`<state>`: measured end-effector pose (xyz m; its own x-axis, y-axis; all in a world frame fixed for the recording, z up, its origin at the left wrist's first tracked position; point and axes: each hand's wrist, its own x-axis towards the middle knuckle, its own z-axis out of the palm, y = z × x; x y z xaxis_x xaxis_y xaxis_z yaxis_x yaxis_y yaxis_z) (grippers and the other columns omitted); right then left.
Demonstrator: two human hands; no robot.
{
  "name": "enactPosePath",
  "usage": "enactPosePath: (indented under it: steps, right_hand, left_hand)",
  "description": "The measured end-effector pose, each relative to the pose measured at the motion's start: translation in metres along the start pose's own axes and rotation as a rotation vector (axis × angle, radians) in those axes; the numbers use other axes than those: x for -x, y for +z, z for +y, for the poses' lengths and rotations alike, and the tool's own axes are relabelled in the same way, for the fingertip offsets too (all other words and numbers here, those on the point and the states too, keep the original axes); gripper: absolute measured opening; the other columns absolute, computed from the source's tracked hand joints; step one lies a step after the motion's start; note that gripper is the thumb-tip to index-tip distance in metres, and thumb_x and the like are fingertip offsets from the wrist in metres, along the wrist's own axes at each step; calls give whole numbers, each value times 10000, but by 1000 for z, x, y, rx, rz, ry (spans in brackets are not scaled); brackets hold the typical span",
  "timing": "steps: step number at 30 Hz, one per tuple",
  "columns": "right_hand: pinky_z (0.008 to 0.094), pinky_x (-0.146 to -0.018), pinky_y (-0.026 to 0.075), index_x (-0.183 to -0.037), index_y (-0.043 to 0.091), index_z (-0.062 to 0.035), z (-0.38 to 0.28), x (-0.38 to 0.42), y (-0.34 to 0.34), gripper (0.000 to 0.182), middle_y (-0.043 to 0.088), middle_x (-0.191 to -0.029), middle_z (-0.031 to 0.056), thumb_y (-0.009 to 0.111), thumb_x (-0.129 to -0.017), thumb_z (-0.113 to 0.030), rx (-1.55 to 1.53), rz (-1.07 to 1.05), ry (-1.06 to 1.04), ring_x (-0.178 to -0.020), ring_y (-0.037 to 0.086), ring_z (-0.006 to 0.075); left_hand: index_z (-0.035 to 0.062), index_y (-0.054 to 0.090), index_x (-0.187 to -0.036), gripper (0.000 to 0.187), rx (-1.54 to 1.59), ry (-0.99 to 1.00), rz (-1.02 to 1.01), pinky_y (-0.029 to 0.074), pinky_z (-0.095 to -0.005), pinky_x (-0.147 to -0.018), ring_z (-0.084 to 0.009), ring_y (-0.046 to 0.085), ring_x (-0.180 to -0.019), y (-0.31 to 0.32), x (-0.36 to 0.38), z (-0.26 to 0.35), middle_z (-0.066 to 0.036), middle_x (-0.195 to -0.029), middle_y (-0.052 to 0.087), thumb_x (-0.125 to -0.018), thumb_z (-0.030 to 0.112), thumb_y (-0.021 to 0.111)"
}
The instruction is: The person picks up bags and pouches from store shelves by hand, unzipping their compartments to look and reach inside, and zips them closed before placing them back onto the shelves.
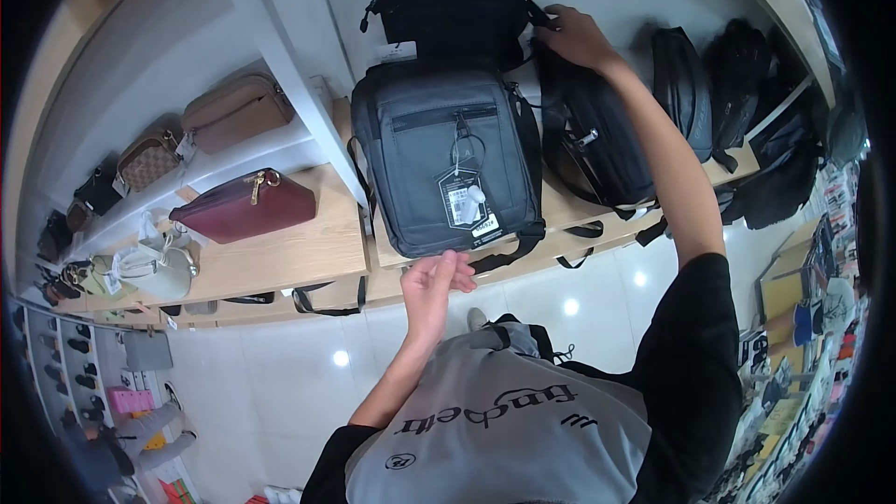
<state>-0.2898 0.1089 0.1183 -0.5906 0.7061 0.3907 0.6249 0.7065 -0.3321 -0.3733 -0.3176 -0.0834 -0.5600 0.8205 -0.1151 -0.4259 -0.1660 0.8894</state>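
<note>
A dark grey shoulder bag (420, 168) with a front zip and hanging tags (460, 201) stands on the wooden shelf before me. Just below its bottom edge is my left hand (431, 287), palm up with loosely bent fingers and nothing in it. Behind stands a taller black bag (453, 0), with a white tag at its lower left. My right hand (574, 37) reaches past the grey bag, its fingers closed on a black strap (538, 15) at the black bag's right side; the fingertips are partly hidden.
Black bags (597, 135) line the shelf to the right, below my right forearm. Beyond a white upright (289, 65) on the left are a maroon pouch (247, 205), a tan bag (235, 112) and a white drawstring bag (157, 261). Another person (140, 439) is at the lower left.
</note>
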Motion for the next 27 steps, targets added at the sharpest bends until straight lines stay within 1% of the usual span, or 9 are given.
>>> enactPosePath:
  steps: [2,3,9,13,16,18,22,23,27]
  right_hand:
    - [489,-1062,549,-1396,659,45,-9,16,-9,596,732,-1256,324,719,-939,-333,29,153,13,-1205,697,482]
    - [483,-1029,560,-1380,674,20,-19,27,-13,536,750,-1213,300,726,-929,-264,76,270,-67,-1162,714,470]
    - [440,-914,589,-1223,731,-4,-67,90,-34,328,767,-1090,225,724,-932,-155,-44,335,-285,-997,757,390]
    - [393,-877,586,-1100,754,5,-53,123,-45,197,776,-1069,176,738,-931,-95,-119,471,-292,-951,766,331]
    - [373,-871,578,-1095,745,1,-51,163,-52,182,771,-1038,157,753,-925,-63,-170,507,-210,-936,754,319]
    - [357,-850,575,-1074,736,-2,-51,191,-49,160,761,-983,131,766,-923,-47,-95,578,-252,-919,746,304]
    - [440,-1058,500,-1240,712,-50,-33,231,-42,427,705,-1270,150,861,-889,-243,247,584,-48,-1233,652,344]
    - [521,-1168,406,-1468,615,-125,-19,239,-38,780,563,-1504,208,909,-816,-434,167,489,119,-1380,535,419]
    - [625,-1196,337,-1657,424,-236,12,254,-17,1117,442,-1606,283,928,-719,-572,302,298,223,-1420,479,484]
  left_hand:
    - [-73,747,-1075,350,-19,-6,-18,594,-322,-678,-192,733,-707,0,1,0,-169,-922,776,-1101,269,678]
    - [-72,745,-1080,339,-31,-13,-26,591,-319,-684,-189,734,-715,-1,3,0,-165,-925,775,-1103,260,675]
    - [-62,736,-1092,291,-56,-13,-124,581,-313,-708,-185,736,-757,0,6,0,-142,-916,769,-1110,218,658]
    - [-59,733,-1074,284,-80,-34,-182,583,-317,-717,-183,735,-771,-2,10,-2,-130,-907,763,-1110,212,655]
    - [-55,732,-1059,281,-112,-64,-199,583,-315,-725,-173,732,-782,-4,12,-5,-117,-898,758,-1108,212,657]
    - [-51,733,-1052,279,-129,-94,-203,581,-312,-726,-165,729,-784,-5,15,-9,-108,-893,756,-1107,212,658]
    - [-46,730,-1051,277,-173,-140,-226,584,-315,-726,-166,724,-777,-11,23,-21,-104,-895,750,-1113,207,635]
    - [-46,726,-1067,278,-187,-133,-238,589,-324,-725,-177,723,-771,-12,24,-23,-105,-892,743,-1121,201,610]
    - [-39,700,-1184,301,-93,-126,-225,597,-340,-720,-198,724,-769,-12,21,-22,-129,-962,737,-1139,231,574]
